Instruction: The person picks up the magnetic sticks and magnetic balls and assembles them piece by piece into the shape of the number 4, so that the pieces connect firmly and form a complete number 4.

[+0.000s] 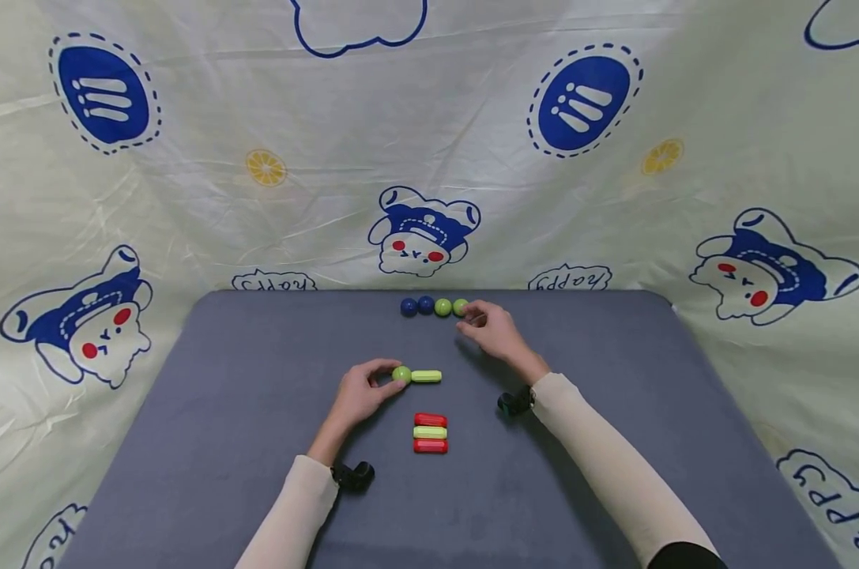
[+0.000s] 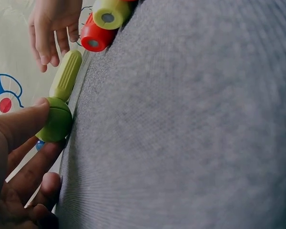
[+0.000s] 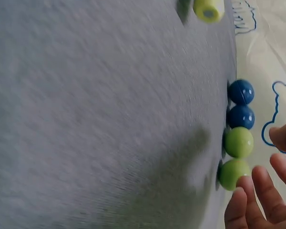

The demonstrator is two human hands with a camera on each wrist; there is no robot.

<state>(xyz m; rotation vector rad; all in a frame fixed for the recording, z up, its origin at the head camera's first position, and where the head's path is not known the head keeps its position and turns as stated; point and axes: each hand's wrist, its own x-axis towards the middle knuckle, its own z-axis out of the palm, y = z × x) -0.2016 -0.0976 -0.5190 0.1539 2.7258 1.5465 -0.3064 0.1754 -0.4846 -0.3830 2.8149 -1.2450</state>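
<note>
My left hand [image 1: 358, 393] pinches a green ball [image 2: 57, 120] between thumb and fingers. A light-green ribbed rod [image 1: 427, 376] points right from that ball, its end right at the ball's side. At the far edge of the table, two blue balls [image 1: 417, 306] and two green balls [image 3: 237, 157] stand in a row. Beside the rightmost green ball, my right hand [image 1: 493, 328] hovers with loosely bent, spread fingers [image 3: 264, 188] and nothing between them. In the right wrist view its fingertips overlap that ball's lower edge.
Nearer to me lie a red rod [image 1: 431, 420], a light-green rod [image 1: 430, 433] and another red rod [image 1: 431, 446], stacked parallel in a column. Everything rests on a grey cloth-covered table [image 1: 223, 474]. Behind it hangs a pale printed sheet [image 1: 329, 229].
</note>
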